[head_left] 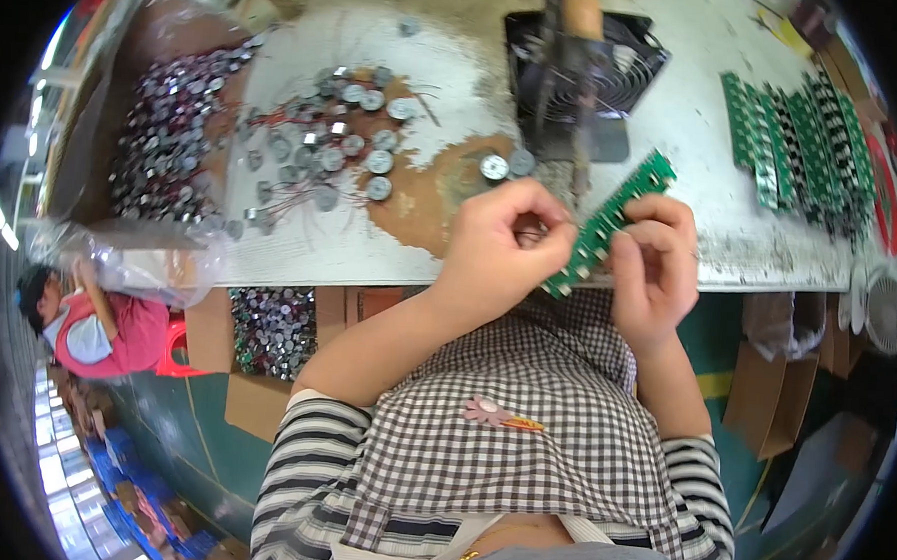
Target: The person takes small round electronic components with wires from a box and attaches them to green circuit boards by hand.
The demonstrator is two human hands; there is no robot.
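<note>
A long green circuit board strip slants over the table's front edge, small parts along its length. My right hand is closed on the strip's right edge, thumb and fingers bent around it. On the strip's left side my left hand pinches thumb and forefinger together; what lies between them is too small to make out. Just beyond the left hand sit two small round metal motors, one bright-faced and one greyer. A soldering iron with a wooden handle points down towards the strip's far side.
Loose wired motors spread over the table's left, beside a large box of motors. A black fan stands behind the iron. Green board strips are lined up at right. Another person sits at far left.
</note>
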